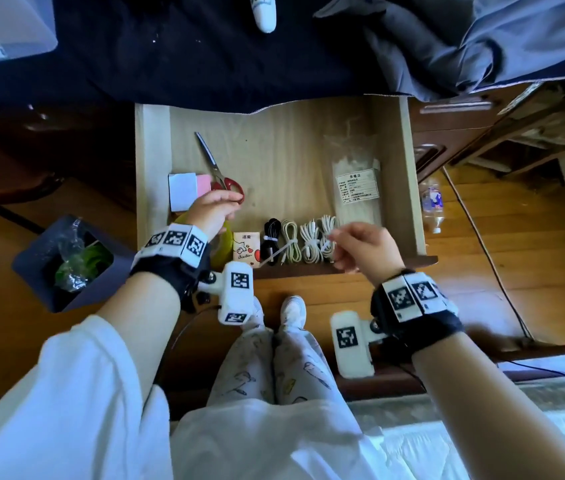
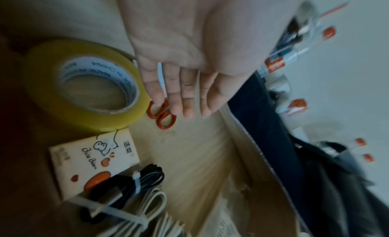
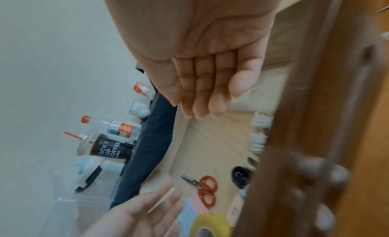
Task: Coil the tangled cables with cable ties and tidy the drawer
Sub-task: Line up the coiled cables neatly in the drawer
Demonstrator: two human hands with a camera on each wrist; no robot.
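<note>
I judge coiling done: four tied cable coils (image 1: 296,241) line the drawer (image 1: 151,161) front. My left hand (image 1: 213,206), fingers straight, hovers over the red scissors (image 1: 220,169); right hand (image 1: 364,249) relaxed, empty. Next: trim tie tails.

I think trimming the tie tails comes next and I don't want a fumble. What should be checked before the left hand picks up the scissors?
1. Left hand free: ok, fingers straight, holding nothing.
2. Scissors within reach: ok, red handles right at the fingertips, blades closed.
3. Right hand free: ok, empty above the cables.
4. Four cable coils tied: ok, each shows a tie.
5. Tails trimmed: not ok, a long tie tail sticks out of the beige coil.
</note>
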